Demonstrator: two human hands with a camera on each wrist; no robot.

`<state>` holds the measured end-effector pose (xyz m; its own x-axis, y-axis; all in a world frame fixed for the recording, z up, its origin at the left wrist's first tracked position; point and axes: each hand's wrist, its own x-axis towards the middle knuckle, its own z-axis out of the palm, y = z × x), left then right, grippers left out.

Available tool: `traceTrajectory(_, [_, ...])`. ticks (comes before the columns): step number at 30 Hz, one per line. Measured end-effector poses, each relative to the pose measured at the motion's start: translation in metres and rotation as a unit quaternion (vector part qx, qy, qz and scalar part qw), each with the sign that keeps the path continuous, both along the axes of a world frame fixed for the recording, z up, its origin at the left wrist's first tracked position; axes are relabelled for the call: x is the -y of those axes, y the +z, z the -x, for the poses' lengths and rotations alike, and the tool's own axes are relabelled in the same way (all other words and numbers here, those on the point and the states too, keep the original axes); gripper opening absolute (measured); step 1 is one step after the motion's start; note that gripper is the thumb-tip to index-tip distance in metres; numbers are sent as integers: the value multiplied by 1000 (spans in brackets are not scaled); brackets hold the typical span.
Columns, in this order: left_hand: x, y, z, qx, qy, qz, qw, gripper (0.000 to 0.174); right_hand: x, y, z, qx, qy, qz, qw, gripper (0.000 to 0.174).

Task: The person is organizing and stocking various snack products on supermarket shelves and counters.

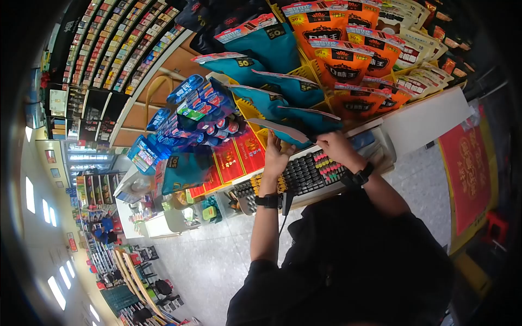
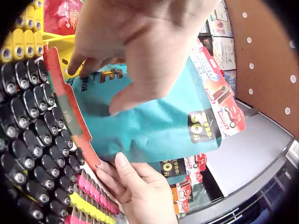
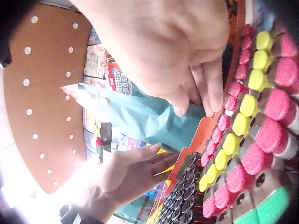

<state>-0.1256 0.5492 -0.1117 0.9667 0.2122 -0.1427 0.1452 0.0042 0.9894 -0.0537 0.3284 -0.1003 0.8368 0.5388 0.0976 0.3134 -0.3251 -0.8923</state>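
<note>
A teal snack-type bag (image 2: 154,126) with a "50" label stands at the front of the display, between both hands. My left hand (image 1: 276,156) holds one side of it, thumb on the bag's face and the other fingers at its edge. At the opposite side, my right hand (image 1: 337,149) grips the lower edge, its fingers down beside the red cardboard rim (image 3: 194,135). The bag leans between the two hands in the right wrist view. More teal bags (image 1: 302,87) stand in rows right behind it.
Rows of small black, yellow and pink lighter-like items (image 1: 310,173) lie just in front of the hands. Orange bags (image 1: 340,65) fill the display to the right. Blue boxes (image 1: 198,100) and red packets (image 1: 239,155) are at the left. A white panel (image 1: 427,119) extends rightward.
</note>
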Motion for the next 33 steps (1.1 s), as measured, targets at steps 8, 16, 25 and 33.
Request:
traceTrajectory(8, [-7,-44,-9,-54,-12,-386,921,68,10,-6,0,53,44,60,996,15])
traceTrajectory(16, [16,8,-15,-125,46,-426,895,56,19,23,9,20,26,27,999,29])
traceTrajectory(25, [2,48,37,15,184,-290,939,46,0,-16,27,146,-90,145,974,20])
traceTrajectory(33, [-124,72,146,77,520,-263,809,22,-41,30,101,19,-185,156,970,22])
